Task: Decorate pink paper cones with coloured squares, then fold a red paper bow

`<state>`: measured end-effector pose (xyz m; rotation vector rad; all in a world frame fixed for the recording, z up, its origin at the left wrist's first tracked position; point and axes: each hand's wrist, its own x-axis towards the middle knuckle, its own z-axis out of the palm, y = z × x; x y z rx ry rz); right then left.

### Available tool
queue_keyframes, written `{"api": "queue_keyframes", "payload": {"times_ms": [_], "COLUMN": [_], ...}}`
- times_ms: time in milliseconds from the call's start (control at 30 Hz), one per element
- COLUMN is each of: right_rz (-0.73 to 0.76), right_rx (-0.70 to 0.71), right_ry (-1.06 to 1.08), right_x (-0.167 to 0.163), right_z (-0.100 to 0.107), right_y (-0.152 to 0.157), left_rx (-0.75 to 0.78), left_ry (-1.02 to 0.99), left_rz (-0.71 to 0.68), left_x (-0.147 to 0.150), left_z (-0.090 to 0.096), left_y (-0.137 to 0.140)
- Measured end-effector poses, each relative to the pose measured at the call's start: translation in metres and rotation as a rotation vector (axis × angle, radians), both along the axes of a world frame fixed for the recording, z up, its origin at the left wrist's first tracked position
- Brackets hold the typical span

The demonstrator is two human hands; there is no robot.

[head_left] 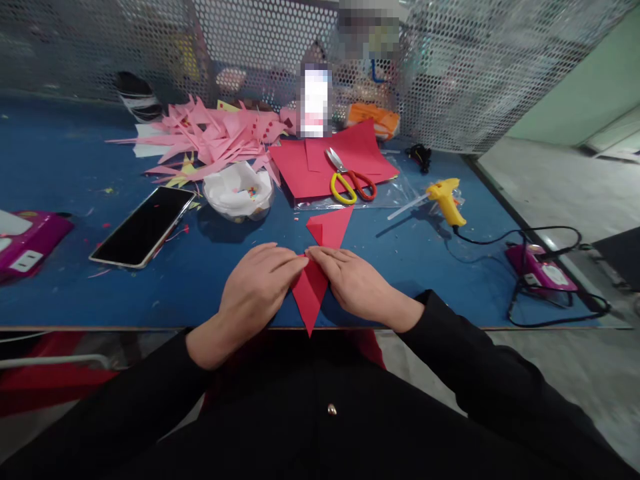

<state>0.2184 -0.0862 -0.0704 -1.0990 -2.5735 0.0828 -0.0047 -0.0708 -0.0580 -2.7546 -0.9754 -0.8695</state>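
A piece of red folded paper (311,297) lies near the front edge of the table, one pointed corner reaching toward me and a folded flap at its far end. My left hand (260,280) grips it from the left, thumb and fingers closed at its middle. From the right, my right hand (356,281) presses on the same spot, its fingers together and nearly meeting the left thumb. Both hands cover part of the paper, and the fingertips are partly hidden. Beyond it, scissors (345,180) with yellow and red handles rest on red paper sheets (295,167).
Left of centre are a white paper-lined bowl (237,200), a black-screened phone (145,227) and pink paper scraps (215,133). A yellow glue gun (447,202) lies to the right, its cord running to a purple power strip (537,270). Perforated metal mesh (250,40) stands behind.
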Motion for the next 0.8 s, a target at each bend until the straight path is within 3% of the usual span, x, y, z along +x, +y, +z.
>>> {"api": "queue_keyframes", "payload": {"times_ms": [167, 433, 800], "right_rz": [-0.009, 0.003, 0.008], "right_rx": [0.003, 0.007, 0.007], "right_ry": [-0.009, -0.022, -0.022], "right_x": [-0.0005, 0.0001, -0.0004], "right_z": [-0.0013, -0.0020, -0.0018], "right_y": [-0.0001, -0.0002, 0.0004], "left_rx": [0.083, 0.120, 0.046], "left_ry": [0.210, 0.360, 0.335], "left_rz": [-0.025, -0.098, -0.132], "left_x": [0.0032, 0.0039, 0.0055], "left_z": [0.0026, 0.0088, 0.0098], "left_y": [-0.0023, -0.0010, 0.0037]}}
